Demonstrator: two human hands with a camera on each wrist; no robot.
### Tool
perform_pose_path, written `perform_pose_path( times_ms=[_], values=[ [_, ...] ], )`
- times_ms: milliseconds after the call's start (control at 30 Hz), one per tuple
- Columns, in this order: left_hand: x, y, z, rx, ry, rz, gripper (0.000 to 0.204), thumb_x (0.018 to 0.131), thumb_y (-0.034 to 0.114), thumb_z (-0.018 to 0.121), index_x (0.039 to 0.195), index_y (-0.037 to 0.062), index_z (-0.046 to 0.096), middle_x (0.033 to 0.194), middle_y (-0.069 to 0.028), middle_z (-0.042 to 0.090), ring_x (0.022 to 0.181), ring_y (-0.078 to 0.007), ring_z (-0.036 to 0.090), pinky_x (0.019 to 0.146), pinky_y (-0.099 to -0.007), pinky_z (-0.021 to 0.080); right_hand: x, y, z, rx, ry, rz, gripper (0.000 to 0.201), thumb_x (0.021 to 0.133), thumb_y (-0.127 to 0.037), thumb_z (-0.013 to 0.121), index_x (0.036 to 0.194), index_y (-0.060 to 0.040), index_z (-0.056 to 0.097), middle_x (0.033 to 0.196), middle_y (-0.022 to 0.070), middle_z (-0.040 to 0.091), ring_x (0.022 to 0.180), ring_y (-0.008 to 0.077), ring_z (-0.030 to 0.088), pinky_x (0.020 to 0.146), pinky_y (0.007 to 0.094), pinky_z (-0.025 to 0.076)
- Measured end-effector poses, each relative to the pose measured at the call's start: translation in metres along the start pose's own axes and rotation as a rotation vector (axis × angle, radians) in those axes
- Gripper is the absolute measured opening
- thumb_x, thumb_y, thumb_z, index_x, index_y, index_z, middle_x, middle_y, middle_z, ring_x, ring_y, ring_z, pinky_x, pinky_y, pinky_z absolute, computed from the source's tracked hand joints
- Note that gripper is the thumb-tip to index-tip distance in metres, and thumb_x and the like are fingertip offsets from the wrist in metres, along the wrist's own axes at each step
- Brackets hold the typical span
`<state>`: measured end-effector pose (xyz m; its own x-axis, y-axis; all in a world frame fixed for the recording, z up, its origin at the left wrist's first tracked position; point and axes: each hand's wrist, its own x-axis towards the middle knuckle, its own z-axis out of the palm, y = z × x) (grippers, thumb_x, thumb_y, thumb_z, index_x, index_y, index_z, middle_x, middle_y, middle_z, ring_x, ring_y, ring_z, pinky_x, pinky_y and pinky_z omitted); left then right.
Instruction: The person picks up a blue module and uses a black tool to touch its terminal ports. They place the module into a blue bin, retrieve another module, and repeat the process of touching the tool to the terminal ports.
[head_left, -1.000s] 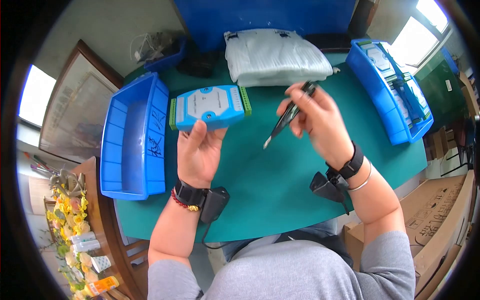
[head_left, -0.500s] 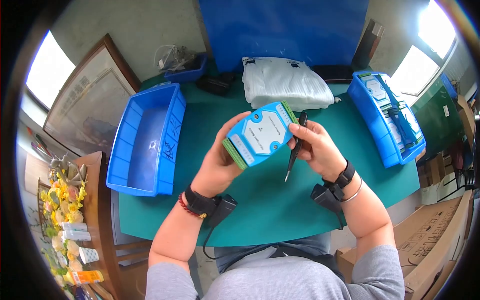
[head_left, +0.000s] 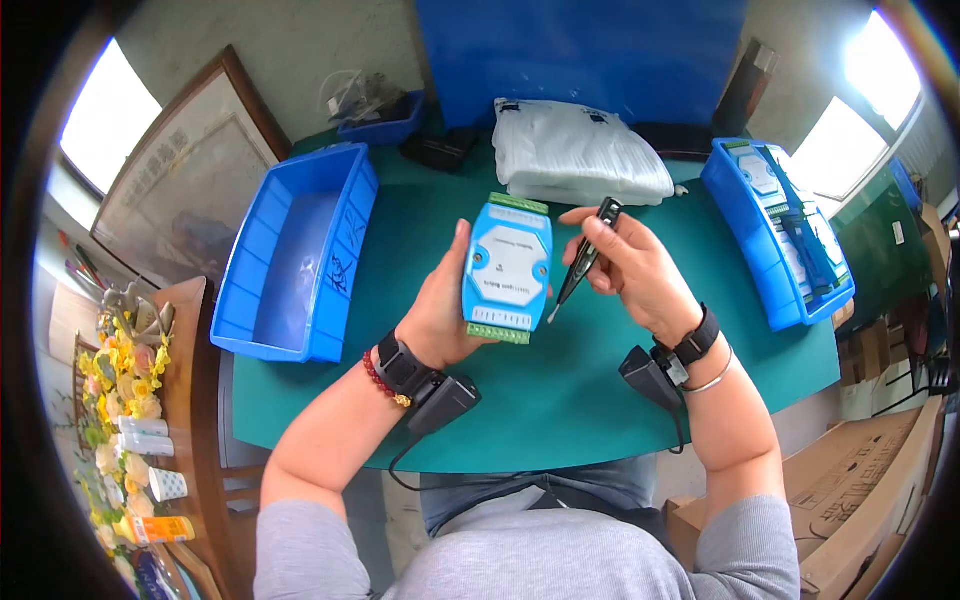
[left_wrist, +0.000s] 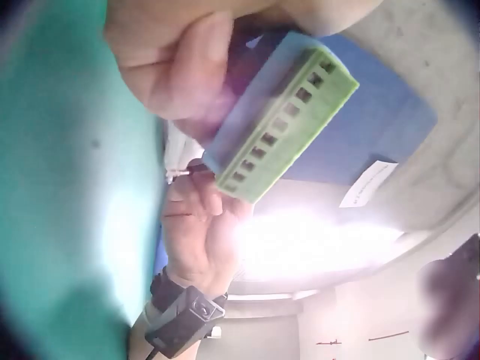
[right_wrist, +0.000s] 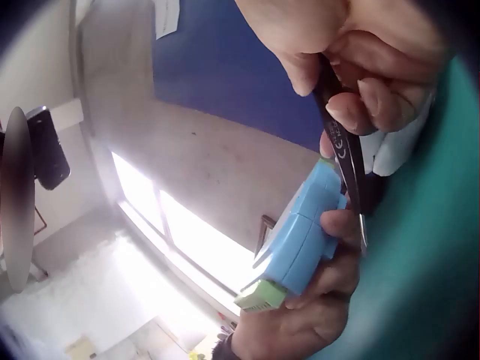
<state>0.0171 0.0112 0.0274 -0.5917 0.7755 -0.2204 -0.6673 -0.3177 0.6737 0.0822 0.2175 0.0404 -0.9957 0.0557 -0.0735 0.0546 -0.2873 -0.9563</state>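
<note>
A light blue electronic module (head_left: 508,265) with a white label, two screw holes and green terminal blocks (left_wrist: 289,124) at both ends is raised over the table. My left hand (head_left: 438,305) grips it from the left side and behind, label towards the head camera. To its right, my right hand (head_left: 645,275) pinches a black pen-shaped screwdriver (head_left: 582,258) between thumb and fingers. Its thin metal tip points down, beside the module's lower right side. In the right wrist view a CE mark shows on the dark shaft of the screwdriver (right_wrist: 343,142).
On the green table (head_left: 560,410), a blue bin (head_left: 345,270) stands at the left, its inside bare. Another blue bin (head_left: 790,305) at the right holds several similar modules. A white plastic-wrapped bundle (head_left: 580,155) lies at the back; a cardboard box (head_left: 850,470) is at the lower right.
My left hand has moved right with the module and turned it until it stands nearly upright. My right hand came close to the module's end, then drew slightly apart, still holding the screwdriver.
</note>
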Motion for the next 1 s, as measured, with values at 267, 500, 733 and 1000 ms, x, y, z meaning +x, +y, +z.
perform_pose_path(
  times_ms=[267, 500, 733, 1000],
  values=[
    [-0.009, -0.008, -0.039, -0.268, -0.119, 0.073, 0.070, 0.093, 0.065, 0.027, 0.134, 0.0101, 0.040, 0.111, -0.0190, 0.059, 0.081, -0.0229, 0.066, 0.038, -0.0245, 0.047, -0.005, 0.000, 0.002, -0.091, 0.017, -0.453, 0.018, 0.098, -0.016, 0.049, 0.107, 0.0002, 0.051, 0.093, 0.0168, 0.067, 0.056, 0.0077, 0.055, 0.048, 0.0185, 0.039],
    [-0.009, -0.002, -0.031, -0.211, 0.027, 0.082, 0.074, 0.091, 0.067, 0.032, 0.135, 0.0079, 0.040, 0.112, -0.0180, 0.058, 0.100, -0.0243, 0.061, 0.081, -0.0354, 0.055, -0.012, 0.003, 0.011, -0.067, -0.193, -0.707, 0.035, 0.095, -0.029, 0.055, 0.104, 0.0040, 0.050, 0.090, 0.0245, 0.066, 0.054, 0.0148, 0.060, 0.050, 0.0226, 0.049],
    [-0.008, -0.003, -0.037, -0.182, -0.060, 0.062, 0.076, 0.091, 0.068, 0.029, 0.136, 0.0074, 0.039, 0.116, -0.0160, 0.057, 0.106, -0.0264, 0.059, 0.086, -0.0391, 0.053, -0.017, 0.001, 0.016, -0.071, -0.318, -0.666, 0.038, 0.093, -0.032, 0.057, 0.104, 0.0043, 0.049, 0.087, 0.0245, 0.066, 0.067, 0.0224, 0.067, 0.055, 0.0269, 0.054],
    [-0.007, -0.005, -0.033, -0.193, -0.020, 0.074, 0.076, 0.092, 0.067, 0.030, 0.136, 0.0062, 0.040, 0.113, -0.0161, 0.058, 0.103, -0.0268, 0.060, 0.085, -0.0387, 0.054, -0.017, 0.004, 0.019, -0.033, -0.445, -0.682, 0.030, 0.089, -0.022, 0.062, 0.102, 0.0032, 0.053, 0.086, 0.0194, 0.066, 0.080, 0.0306, 0.069, 0.059, 0.0317, 0.056]
  ],
)
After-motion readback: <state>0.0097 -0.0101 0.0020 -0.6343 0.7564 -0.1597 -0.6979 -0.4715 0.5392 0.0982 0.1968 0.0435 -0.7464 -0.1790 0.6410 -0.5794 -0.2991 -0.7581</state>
